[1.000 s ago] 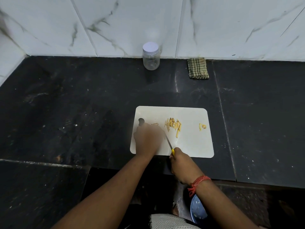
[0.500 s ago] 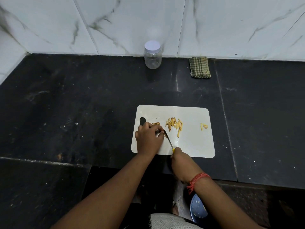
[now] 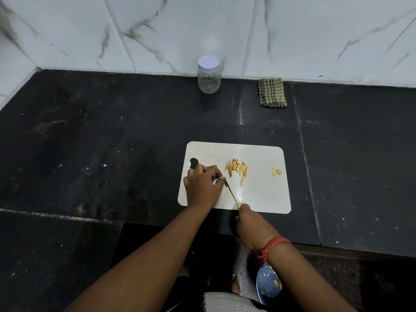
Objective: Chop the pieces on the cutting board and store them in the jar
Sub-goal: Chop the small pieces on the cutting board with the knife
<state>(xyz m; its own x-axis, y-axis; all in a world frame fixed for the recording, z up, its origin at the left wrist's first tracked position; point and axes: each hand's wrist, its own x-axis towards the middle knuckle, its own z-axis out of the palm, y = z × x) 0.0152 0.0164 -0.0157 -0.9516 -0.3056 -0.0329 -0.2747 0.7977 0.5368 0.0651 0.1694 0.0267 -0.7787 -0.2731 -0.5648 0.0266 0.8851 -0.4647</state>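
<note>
Two hands: both at the near left part of the cutting board [image 3: 258,194], working one small piece.
Left hand [image 3: 202,188]: fingers curled down, pinching a piece against the board beside the knife tip. A second ago it was blurred and on the move; now it has settled, so the piece looks set for a cut.
Knife [image 3: 231,194]: thin blade angled from the near edge toward the left fingertips, much as half a second ago.
Right hand [image 3: 249,219]: wrapped round the yellow handle at the near edge of the board, red thread on the wrist.
Chopped strips [image 3: 237,170]: a small heap mid-board, unmoved, just right of the left hand.
Stray bits [image 3: 276,171]: two or three pieces near the right edge, well apart from the heap.
Jar [image 3: 209,74]: far against the tiled wall, lid on, looks empty.
Cloth [image 3: 272,93]: folded, far right of the jar.
Blue bowl [image 3: 269,281]: near, under the right forearm, below the counter.
Meaning: chopping goes on; I judge storing has not begun.
</note>
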